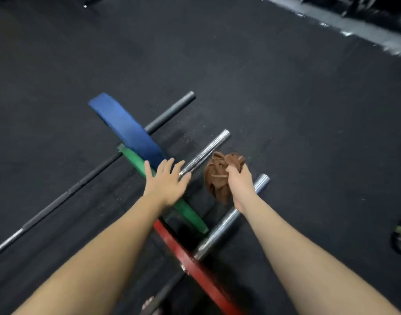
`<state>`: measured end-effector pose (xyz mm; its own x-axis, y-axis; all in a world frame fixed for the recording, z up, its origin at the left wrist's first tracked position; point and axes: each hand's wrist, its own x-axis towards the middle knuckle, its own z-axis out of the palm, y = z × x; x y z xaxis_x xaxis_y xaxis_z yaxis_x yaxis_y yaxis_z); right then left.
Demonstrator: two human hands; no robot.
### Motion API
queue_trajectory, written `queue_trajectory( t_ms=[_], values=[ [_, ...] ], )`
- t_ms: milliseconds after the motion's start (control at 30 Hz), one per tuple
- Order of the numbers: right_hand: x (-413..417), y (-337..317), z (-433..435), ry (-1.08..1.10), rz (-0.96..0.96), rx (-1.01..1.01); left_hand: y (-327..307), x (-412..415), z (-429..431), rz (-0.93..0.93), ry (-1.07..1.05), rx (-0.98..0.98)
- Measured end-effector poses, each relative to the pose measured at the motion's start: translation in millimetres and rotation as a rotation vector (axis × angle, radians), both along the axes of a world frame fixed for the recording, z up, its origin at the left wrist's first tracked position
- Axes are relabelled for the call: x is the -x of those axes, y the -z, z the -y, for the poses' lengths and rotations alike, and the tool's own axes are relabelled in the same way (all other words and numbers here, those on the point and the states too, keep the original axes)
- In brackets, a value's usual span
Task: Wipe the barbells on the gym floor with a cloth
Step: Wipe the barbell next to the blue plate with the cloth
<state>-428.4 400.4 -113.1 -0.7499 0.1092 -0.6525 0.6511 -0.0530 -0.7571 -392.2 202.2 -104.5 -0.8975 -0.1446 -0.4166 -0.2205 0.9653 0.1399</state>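
Forearms are reaching in from the bottom of the frame over three barbells lying on the black floor (pixel 285 110). Lowest is sitting the red plate (pixel 201 271), above it the green plate (pixel 188 214), then the blue plate (pixel 126 126) at center left. The left hand (pixel 166 183) is hovering with fingers spread at the middle chrome sleeve (pixel 206 152). The right hand (pixel 240 185) is clenching a bunched brown cloth (pixel 217 176) between the two chrome sleeves.

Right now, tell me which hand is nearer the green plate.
Left. The left hand lies spread over the green plate; the right hand, gripping the brown cloth, is off to its right.
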Motion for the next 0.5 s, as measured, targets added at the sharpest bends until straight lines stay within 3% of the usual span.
queue_trajectory(
  t_ms=[33, 100, 167, 233, 367, 500],
  values=[
    [-10.7, -38.3, -6.5, -0.024, 0.038, 0.011, -30.1, -7.6, 2.5, 0.044, -0.058, -0.139],
    [-30.0, -118.6, -15.5, -0.045, 0.066, 0.013, -99.7, -22.9, 1.5, -0.04, -0.211, -0.403],
    [-55.0, -205.5, -27.1, -0.058, 0.076, -0.024, -189.0, -44.6, -9.6, -0.116, -0.369, -0.546],
    [-74.5, -287.6, -42.5, -0.09, 0.08, -0.08, -277.8, -65.1, -24.1, -0.057, -0.488, -0.637],
    [-110.1, -443.5, -65.7, -0.16, 0.034, -0.139, -435.2, -91.2, -47.3, -0.038, -0.492, -0.808],
    [-133.7, -541.1, -83.0, -0.185, -0.086, -0.123, -526.2, -99.0, -71.5, -0.109, -0.492, -0.958]
  ],
)
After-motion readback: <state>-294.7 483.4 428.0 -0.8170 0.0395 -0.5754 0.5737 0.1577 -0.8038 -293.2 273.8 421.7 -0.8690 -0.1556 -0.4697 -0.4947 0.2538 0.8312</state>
